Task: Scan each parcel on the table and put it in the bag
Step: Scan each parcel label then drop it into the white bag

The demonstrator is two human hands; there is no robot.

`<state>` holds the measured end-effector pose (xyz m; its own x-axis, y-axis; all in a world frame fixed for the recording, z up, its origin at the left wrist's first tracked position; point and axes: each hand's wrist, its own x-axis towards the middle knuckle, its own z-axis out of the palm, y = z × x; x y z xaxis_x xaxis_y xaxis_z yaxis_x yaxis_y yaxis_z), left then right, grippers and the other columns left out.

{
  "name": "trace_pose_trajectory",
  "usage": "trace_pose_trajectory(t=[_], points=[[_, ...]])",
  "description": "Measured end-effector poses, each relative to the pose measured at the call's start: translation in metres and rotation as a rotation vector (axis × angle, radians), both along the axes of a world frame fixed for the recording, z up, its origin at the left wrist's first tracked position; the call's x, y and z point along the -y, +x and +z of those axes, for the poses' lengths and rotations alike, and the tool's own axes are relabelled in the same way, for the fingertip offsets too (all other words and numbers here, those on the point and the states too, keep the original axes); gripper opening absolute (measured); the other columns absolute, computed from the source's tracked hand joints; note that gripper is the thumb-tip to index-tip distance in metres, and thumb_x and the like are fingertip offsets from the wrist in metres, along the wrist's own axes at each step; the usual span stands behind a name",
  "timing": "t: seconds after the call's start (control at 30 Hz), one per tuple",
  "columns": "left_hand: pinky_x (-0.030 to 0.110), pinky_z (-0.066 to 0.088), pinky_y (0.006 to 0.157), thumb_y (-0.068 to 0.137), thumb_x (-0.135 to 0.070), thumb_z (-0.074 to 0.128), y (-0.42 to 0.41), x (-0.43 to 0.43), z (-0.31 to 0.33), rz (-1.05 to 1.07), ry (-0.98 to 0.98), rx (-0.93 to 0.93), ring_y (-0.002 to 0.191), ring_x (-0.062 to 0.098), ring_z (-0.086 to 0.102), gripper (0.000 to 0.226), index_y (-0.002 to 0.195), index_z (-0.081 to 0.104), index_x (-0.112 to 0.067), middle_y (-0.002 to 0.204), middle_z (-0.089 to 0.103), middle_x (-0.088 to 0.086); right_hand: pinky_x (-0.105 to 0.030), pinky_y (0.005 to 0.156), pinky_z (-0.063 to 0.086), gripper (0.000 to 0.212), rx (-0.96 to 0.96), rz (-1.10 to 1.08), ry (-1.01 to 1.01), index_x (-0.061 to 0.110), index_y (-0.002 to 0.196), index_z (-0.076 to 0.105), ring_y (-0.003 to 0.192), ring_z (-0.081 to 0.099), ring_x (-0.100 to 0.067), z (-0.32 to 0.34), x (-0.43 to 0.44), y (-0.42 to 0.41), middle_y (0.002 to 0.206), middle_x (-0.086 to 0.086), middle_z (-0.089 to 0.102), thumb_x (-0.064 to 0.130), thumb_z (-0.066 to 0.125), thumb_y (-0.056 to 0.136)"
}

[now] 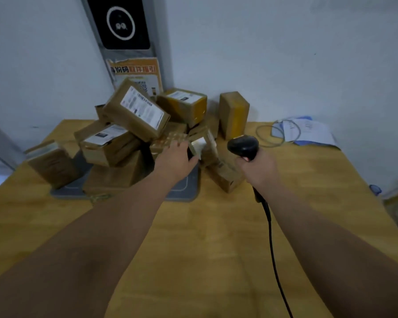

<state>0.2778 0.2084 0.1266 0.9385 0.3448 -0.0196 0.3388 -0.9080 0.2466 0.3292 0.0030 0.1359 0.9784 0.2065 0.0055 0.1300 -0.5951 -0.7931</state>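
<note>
Wooden table (216, 237), yellow-brown, set against a pale wall. Grey mat (184, 191) lies on it, left of centre. Behind the mat, on the wall: grey post carrying a black panel (122, 24) with a white ring, and an orange notice (136, 74) below it. Pile of parcels (136, 115), brown and taped, is heaped on and behind the mat. One box (53, 166) sits off the mat's left edge, and a tall box (233, 113) stands upright behind its right corner. Far right of the mat: wire coil (278, 134) and papers (308, 131). Above the mat's right edge, the left hand (177, 161) holds a small parcel (202, 145), thumb and fingers pinching it; the view is blurred. Just right of the mat, the right hand (257, 168) has its fingers wrapped round a black scanner (242, 145). The scanner's cable (271, 237) trails toward the camera.
</note>
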Motion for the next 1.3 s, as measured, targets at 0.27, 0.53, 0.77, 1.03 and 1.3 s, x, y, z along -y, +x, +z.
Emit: trace_pose_trajectory(t=[0.27,0.53,0.77,1.03,1.3], points=[[0.049,0.033,0.105,0.091,-0.067,0.04,0.098,0.007,0.0,0.264,-0.172,-0.071,0.138,0.04,0.025,0.085,0.152,0.016,-0.013,0.154,0.016,0.018,-0.03,0.056,0.04,0.015,-0.005,0.019,0.119,0.007,0.075,0.058,0.063,0.055,-0.018,-0.008,-0.008,0.073,0.064,-0.005,0.056,0.019,0.064,0.08],[0.047,0.032,0.106,0.089,-0.054,0.053,0.129,-0.009,-0.015,0.359,-0.296,-0.051,0.136,0.04,0.027,0.076,0.148,0.027,-0.013,0.148,0.028,0.019,-0.03,0.054,0.04,0.015,-0.188,0.026,0.196,0.014,0.069,0.057,0.056,0.052,-0.017,-0.044,-0.015,0.093,0.058,-0.002,0.053,0.021,0.064,0.081],[0.036,0.033,0.096,0.093,-0.036,0.051,0.088,-0.001,-0.008,0.42,-0.56,0.339,0.128,0.031,0.031,0.042,0.133,0.047,-0.025,0.137,0.032,0.011,-0.03,0.064,0.054,0.018,-0.77,-0.132,0.821,0.004,0.095,0.064,0.064,0.059,-0.017,-0.045,-0.018,0.071,0.069,-0.005,0.059,0.015,0.072,0.084],[0.032,0.048,0.095,0.095,-0.039,0.055,-0.021,0.041,-0.035,0.476,-1.06,0.6,0.112,0.012,0.054,0.025,0.119,0.049,-0.035,0.132,0.043,0.0,-0.053,0.096,0.05,0.066,-0.845,0.05,0.979,0.02,0.13,0.057,0.11,0.066,-0.028,-0.048,-0.016,0.012,0.118,-0.007,0.071,0.039,0.08,0.071],[0.039,0.05,0.094,0.092,-0.028,0.06,-0.079,0.049,-0.029,0.366,-1.395,0.331,0.109,0.02,0.06,0.045,0.133,0.041,-0.024,0.122,0.059,0.002,-0.043,0.097,0.049,0.049,-0.571,0.223,0.779,0.013,0.12,0.066,0.109,0.066,-0.024,-0.058,0.016,-0.031,0.114,-0.005,0.072,0.014,0.082,0.074]])
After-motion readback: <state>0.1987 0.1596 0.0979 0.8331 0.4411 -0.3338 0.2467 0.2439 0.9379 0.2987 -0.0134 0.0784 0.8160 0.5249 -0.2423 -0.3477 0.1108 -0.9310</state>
